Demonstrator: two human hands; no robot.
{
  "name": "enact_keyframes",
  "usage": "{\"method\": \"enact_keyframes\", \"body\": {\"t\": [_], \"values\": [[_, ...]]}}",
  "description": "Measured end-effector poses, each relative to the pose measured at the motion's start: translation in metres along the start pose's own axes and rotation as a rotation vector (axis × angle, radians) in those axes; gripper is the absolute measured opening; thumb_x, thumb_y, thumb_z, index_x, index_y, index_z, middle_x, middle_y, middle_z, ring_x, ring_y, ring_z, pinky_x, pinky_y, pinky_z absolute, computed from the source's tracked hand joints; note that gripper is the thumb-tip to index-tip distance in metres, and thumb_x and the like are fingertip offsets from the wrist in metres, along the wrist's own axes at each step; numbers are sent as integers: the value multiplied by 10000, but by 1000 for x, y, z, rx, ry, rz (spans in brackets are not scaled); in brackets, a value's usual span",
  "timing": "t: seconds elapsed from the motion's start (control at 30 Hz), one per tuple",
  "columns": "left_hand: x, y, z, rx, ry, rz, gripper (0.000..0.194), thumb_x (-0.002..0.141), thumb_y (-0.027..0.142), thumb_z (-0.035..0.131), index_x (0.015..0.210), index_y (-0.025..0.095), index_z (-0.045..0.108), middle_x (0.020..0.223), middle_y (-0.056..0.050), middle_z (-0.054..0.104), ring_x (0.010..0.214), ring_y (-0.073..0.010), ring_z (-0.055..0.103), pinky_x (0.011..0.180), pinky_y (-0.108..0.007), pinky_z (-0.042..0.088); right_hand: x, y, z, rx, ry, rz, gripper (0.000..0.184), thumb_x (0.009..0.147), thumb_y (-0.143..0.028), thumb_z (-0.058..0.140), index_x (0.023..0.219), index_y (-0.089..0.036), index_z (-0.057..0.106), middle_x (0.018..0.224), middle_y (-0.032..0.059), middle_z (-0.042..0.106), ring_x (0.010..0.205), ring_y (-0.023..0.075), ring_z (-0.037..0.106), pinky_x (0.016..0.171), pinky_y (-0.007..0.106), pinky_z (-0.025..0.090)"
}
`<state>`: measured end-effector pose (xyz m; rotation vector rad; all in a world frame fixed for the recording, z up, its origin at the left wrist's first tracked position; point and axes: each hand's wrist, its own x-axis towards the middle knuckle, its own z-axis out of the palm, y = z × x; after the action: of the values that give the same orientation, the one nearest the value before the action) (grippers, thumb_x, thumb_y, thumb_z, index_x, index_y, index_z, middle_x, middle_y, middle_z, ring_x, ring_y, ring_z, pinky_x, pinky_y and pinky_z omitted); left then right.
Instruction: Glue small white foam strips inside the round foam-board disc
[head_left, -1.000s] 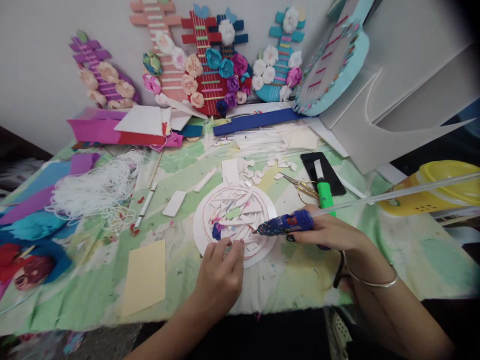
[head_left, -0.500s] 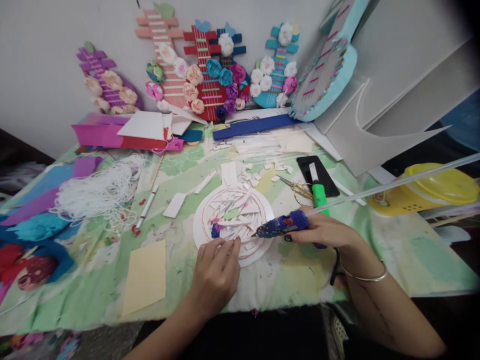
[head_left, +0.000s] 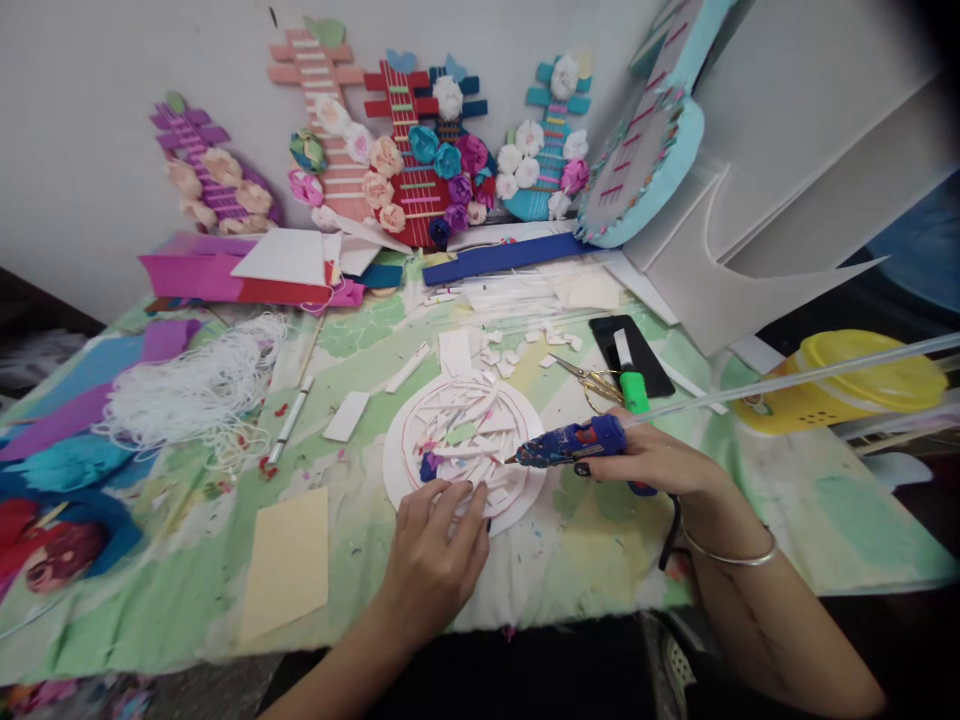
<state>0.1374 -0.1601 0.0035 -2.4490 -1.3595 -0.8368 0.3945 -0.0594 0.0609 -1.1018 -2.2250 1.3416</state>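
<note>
A white round board (head_left: pixel 392 437) with a neck piece lies in front of me, its middle full of white strips and scraps. My left hand (head_left: pixel 439 550) rests on its near edge, fingers stretched out and slightly apart over the strips. My right hand (head_left: pixel 656 462) is wrapped round a blue glue gun (head_left: pixel 574 444). The gun's nozzle points left, just above the right part of the strips; I cannot tell whether it touches them. A long clear glue stick (head_left: pixel 795 377) runs out of its back.
Beyond my right hand lie scissors (head_left: pixel 592 380), a green-handled cutter (head_left: pixel 634 391) and a black phone (head_left: pixel 654 372). A yellow tub (head_left: pixel 862 375) stands at right. White string (head_left: pixel 187 385), a marker (head_left: pixel 291 422) and a cream card (head_left: pixel 287 560) are at left. Decorated paper instruments (head_left: pixel 418 200) lean on the wall.
My left hand has shifted slightly right on the board and its fingers have spread, the thumb now showing. The glue gun stays near the same spot. The view has tilted a little.
</note>
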Motion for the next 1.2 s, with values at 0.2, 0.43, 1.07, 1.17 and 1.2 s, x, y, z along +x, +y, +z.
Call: {"method": "enact_keyframes", "body": {"t": [0.2,0.43,1.07,1.17,1.2], "values": [[-6,-13,-13,-75,99,-114,386,708,13,612,1086,88,594,924,-128,631,919,-247,514,804,-428,458,0,5,1,1,10,2,235,779,-366,566,745,-164,682,639,19,575,623,135,506,581,234,420],[-1,-47,-26,-92,71,-198,201,758,77,603,932,163,655,834,-63,646,841,-196,538,787,-386,460,-5,21,4,124,163,114,243,743,-407,628,748,-171,687,659,27,594,576,135,514,512,241,415],[58,-49,14,-381,-144,39,168,840,132,510,889,147,670,759,-67,633,785,-172,495,716,-324,450,0,16,2,443,445,-23,243,775,-377,593,680,-158,641,640,21,557,518,107,422,457,249,306],[55,-54,15,-358,-132,13,154,831,150,531,862,176,680,782,-61,629,788,-170,499,719,-327,447,0,16,2,428,450,-1,266,766,-396,591,666,-155,640,626,23,556,506,107,414,455,252,313],[54,-55,15,-347,-137,8,150,828,157,538,851,184,684,785,-60,625,789,-170,501,714,-326,446,0,15,3,429,451,2,266,762,-398,594,663,-156,640,625,23,556,505,107,414,455,252,315]]}}
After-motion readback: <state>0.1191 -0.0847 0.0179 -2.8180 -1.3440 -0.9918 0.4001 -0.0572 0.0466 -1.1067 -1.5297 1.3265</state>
